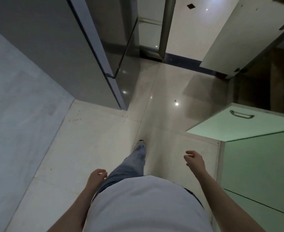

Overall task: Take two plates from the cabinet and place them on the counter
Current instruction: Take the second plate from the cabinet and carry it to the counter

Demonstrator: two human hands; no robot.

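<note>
Plates are nowhere in my view, so I judge the task barely begun: none fetched, none set down. Both hands hang bare over the pale glossy tiled floor [91, 131]. My left hand [96, 177], at about 7 o'clock, has its grip loosely curled on nothing; my right hand [195, 160], toward 4 o'clock, has its fingers slack and slightly spread, also holding nothing. One leg in blue jeans [131, 164] is stepped forward toward 12 o'clock. At 3 o'clock stands a pale green cabinet with a metal bar handle [242, 114], near my right hand but apart from it. Whether this unit holds the plates I cannot tell; its inside is hidden. A tall grey glossy panel [54, 47] fills 10 o'clock. No worktop surface is clearly visible, and the dark recess at 2 o'clock is too dim to read.
</note>
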